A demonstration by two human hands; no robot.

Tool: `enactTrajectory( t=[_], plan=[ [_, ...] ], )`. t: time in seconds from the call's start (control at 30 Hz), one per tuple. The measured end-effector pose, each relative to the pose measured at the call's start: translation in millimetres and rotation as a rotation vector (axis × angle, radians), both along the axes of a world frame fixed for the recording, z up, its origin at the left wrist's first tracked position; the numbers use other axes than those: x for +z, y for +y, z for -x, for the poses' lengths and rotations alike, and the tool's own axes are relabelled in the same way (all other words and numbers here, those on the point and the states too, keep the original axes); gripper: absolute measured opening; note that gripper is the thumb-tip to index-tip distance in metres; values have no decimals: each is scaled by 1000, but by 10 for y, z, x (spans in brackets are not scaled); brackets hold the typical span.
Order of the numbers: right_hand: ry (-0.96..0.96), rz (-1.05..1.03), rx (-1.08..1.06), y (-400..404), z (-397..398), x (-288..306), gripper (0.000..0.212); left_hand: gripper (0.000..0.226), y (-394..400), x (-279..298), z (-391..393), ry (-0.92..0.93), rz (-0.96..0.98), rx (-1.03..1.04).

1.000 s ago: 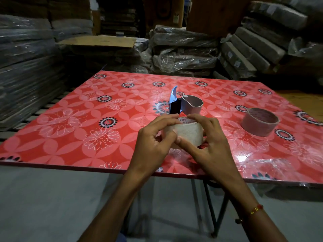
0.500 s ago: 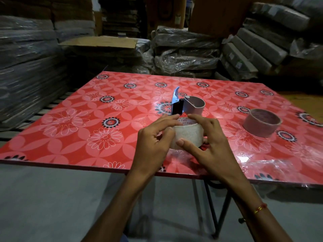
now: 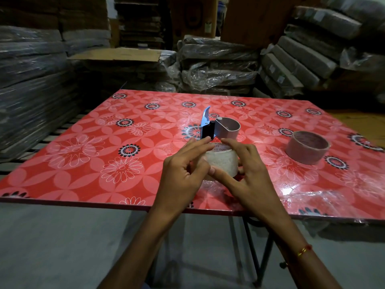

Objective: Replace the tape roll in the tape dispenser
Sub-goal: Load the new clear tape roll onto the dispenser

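Tape roll (image 3: 221, 163), fresh and pale, stands on the red flowered desk (image 3: 83, 163) near its front edge, just this side of the tape dispenser (image 3: 218, 127), with an empty core (image 3: 307, 147) well off to the right. We judge the roll light and stiff, slick on its outer wrap, best taken by the rim. Our left hand (image 3: 183, 174) and right hand (image 3: 248, 174) curl round it from either side, forefingers on its top edge, the right thumb pressing its face.

Wrapped bundles (image 3: 216, 65) stacked behind the red floral table (image 3: 83, 163).
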State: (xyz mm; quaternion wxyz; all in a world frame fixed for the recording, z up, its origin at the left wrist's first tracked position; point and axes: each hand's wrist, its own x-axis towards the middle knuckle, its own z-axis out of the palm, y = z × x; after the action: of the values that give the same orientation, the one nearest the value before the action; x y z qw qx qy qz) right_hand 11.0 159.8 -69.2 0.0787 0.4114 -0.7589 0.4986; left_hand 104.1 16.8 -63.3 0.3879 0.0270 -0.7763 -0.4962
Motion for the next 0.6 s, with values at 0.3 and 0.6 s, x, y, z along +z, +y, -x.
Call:
enactTrajectory(
  t=[0.3, 0.6],
  plan=[
    [-17, -28, 29, -10, 27, -15, 69, 47, -8, 21, -3, -58, 3, -32],
    [-105, -84, 126, 34, 75, 24, 98, 57, -30, 26, -12, -130, 1, -51]
  ],
)
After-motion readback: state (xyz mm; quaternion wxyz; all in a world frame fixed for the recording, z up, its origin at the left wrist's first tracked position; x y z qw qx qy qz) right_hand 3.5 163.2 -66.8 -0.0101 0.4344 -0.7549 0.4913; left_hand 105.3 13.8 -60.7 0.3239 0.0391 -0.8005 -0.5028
